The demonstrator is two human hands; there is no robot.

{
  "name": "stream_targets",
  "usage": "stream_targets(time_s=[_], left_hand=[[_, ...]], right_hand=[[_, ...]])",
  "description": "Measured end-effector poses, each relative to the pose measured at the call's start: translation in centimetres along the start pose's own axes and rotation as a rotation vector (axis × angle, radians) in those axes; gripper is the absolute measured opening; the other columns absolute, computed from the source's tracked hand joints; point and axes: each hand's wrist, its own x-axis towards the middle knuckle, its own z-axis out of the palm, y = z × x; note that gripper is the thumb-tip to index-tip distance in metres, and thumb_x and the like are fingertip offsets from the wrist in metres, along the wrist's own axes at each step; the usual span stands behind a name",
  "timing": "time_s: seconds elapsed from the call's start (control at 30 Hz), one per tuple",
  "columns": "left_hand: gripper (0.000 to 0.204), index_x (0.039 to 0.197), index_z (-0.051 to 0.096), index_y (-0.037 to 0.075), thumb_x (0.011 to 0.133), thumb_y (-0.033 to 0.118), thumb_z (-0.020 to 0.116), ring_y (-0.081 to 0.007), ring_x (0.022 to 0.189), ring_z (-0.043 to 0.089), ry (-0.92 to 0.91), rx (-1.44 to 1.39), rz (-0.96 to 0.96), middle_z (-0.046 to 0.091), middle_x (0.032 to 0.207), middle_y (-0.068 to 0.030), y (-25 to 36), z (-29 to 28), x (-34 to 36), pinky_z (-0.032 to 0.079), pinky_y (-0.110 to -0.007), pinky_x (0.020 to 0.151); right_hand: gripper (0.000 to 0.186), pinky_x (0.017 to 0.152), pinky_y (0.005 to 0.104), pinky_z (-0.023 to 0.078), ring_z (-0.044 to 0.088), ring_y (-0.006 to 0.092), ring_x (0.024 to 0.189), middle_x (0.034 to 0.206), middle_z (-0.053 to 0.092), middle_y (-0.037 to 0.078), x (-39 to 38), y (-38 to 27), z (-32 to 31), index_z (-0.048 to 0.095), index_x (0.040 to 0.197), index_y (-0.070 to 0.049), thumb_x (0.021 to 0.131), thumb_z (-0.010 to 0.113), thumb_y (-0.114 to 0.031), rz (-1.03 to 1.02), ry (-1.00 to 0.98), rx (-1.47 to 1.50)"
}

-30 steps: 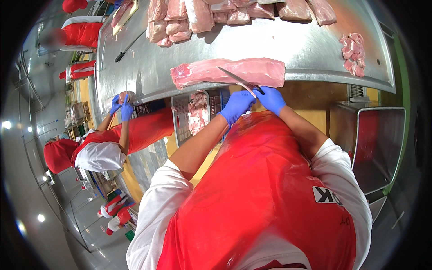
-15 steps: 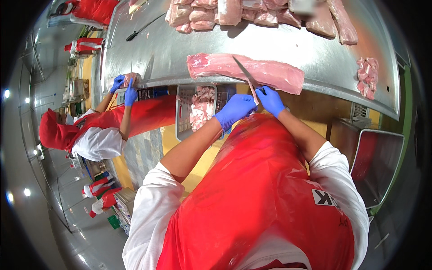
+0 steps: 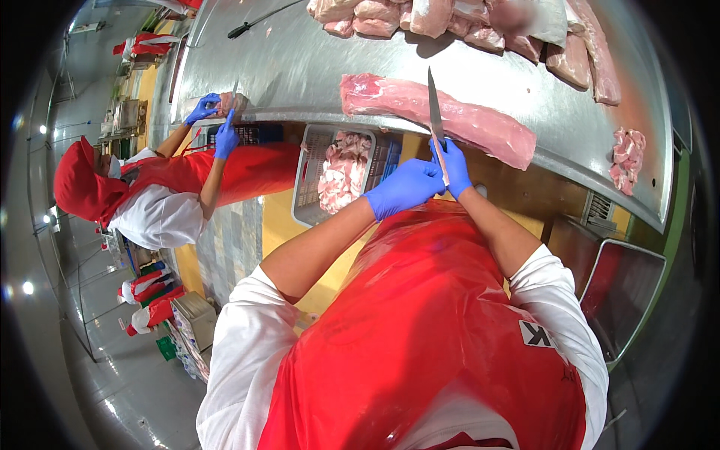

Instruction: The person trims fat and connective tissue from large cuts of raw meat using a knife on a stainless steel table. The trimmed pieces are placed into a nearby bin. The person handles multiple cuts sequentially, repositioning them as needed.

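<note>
A long pale-pink meat loin [image 3: 480,120] lies along the near edge of the metal table. My right hand [image 3: 455,171], gloved in blue, is closed round the handle of a knife [image 3: 434,101]. Its blade points away from me, with the tip over the loin. Just beside it, my left hand [image 3: 409,187], also in a blue glove, pinches the near end of a thin meat strip [image 3: 441,159]. The strip runs up along the knife's lower part; whether it still joins the loin I cannot tell.
A grey crate [image 3: 302,184] of meat trimmings stands below the table edge. Many meat pieces [image 3: 431,16] are piled at the far side, and scraps [image 3: 627,159] lie at the right. A co-worker [image 3: 161,202] cuts meat at the left. A metal bin [image 3: 622,292] stands right.
The knife blade has swung from slanting left to nearly straight ahead. Both hands have come closer together, with the strip drawn nearer to me. The whole view has shifted slightly.
</note>
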Motion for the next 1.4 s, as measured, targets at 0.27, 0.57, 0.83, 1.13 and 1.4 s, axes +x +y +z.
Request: stream_targets(time_s=[0.27, 0.57, 0.83, 1.13, 1.4], left_hand=[[0.022, 0.085, 0.071, 0.003, 0.097, 0.02, 0.063, -0.0066, 0.066, 0.056, -0.081, -0.067, 0.006, 0.062, 0.072, -0.0004, 3.1, -3.0, -4.3, 0.045, -0.024, 0.061], [0.018, 0.09, 0.073, 0.001, 0.095, 0.017, 0.067, -0.0045, 0.069, 0.058, 0.076, 0.176, -0.107, 0.062, 0.073, 0.0004, 0.1, -12.9, -13.7, 0.048, -0.024, 0.063], [0.025, 0.092, 0.077, 0.004, 0.091, 0.028, 0.068, -0.0392, 0.086, 0.073, 0.146, 0.777, -0.19, 0.075, 0.094, -0.0222, -16.2, -20.2, -12.9, 0.058, -0.045, 0.083], [0.04, 0.111, 0.078, 0.005, 0.094, 0.04, 0.069, -0.0428, 0.11, 0.071, 0.213, 0.931, -0.577, 0.074, 0.119, -0.0248, -34.7, -29.7, -8.9, 0.057, -0.049, 0.097], [0.046, 0.125, 0.07, 0.003, 0.095, 0.038, 0.071, -0.0419, 0.111, 0.07, 0.645, 0.832, -0.111, 0.073, 0.122, -0.0227, -30.6, -28.9, -1.7, 0.056, -0.051, 0.096]], right_hand=[[0.04, 0.08, 0.0544, 0.053, 0.068, 0.0484, 0.098, 0.101, 0.07, 0.031, -3.4, 2.1, -2.7, 0.068, 0.11, -0.005, 0.104, 0.061, -0.044, -0.12, 0.019, -0.66], [0.037, 0.078, 0.0574, 0.054, 0.069, 0.0488, 0.087, 0.092, 0.071, 0.027, -8.8, 0.8, -8.3, 0.065, 0.098, -0.006, 0.102, 0.064, -0.043, -0.082, -0.085, -1.123], [0.038, 0.075, 0.0542, 0.054, 0.068, 0.0478, 0.086, 0.09, 0.071, 0.025, -9.5, -1.8, -10.7, 0.065, 0.097, -0.005, 0.1, 0.067, -0.042, -0.067, -0.032, -1.168], [0.034, 0.07, 0.0518, 0.053, 0.067, 0.0477, 0.081, 0.087, 0.07, 0.025, -11.3, -4.8, -10.4, 0.064, 0.094, -0.004, 0.1, 0.07, -0.036, -0.105, 0.111, -1.184], [0.027, 0.068, 0.0437, 0.053, 0.063, 0.0379, 0.069, 0.082, 0.069, 0.022, -15.5, -7.0, -12.0, 0.068, 0.101, -0.003, 0.101, 0.072, -0.03, -0.103, 0.392, -1.112]])
